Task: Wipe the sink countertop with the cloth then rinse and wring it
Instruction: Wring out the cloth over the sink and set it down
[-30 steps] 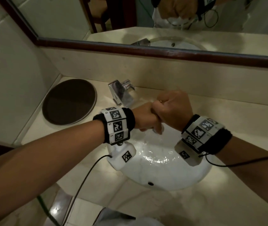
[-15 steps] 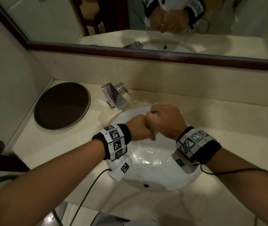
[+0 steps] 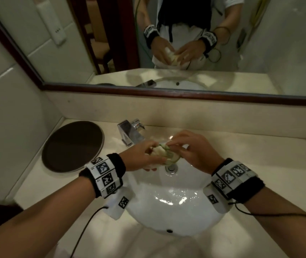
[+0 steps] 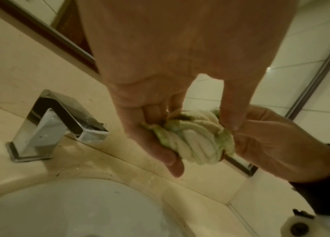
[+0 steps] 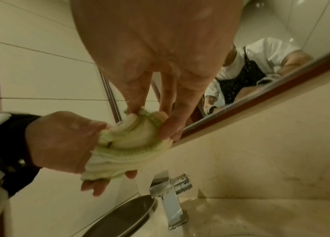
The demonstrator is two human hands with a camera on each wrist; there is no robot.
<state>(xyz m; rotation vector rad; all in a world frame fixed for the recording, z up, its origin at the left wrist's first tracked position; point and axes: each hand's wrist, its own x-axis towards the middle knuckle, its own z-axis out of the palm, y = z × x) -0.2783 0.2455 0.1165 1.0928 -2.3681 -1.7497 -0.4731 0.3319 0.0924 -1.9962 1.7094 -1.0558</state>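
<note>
A twisted, wet cloth (image 3: 164,152), white with green edging, is held between both hands above the back of the white sink basin (image 3: 170,207). My left hand (image 3: 144,157) cradles the cloth (image 4: 196,136) from below with curled fingers and thumb. My right hand (image 3: 189,149) pinches the cloth (image 5: 131,141) at its upper end with the fingertips. The cream countertop (image 3: 251,164) surrounds the basin and looks wet near the tap. No water runs from the chrome tap (image 3: 130,133).
A dark round tray (image 3: 73,146) lies on the counter at the left. The mirror (image 3: 167,40) with a dark wooden frame stands behind a low cream backsplash. The drain (image 3: 171,168) sits just below the hands. Cables hang from both wrist bands.
Both fists were clenched tight together around the cloth. They have loosened and parted a little, so the twisted cloth now shows between the fingers. The head view has tilted up.
</note>
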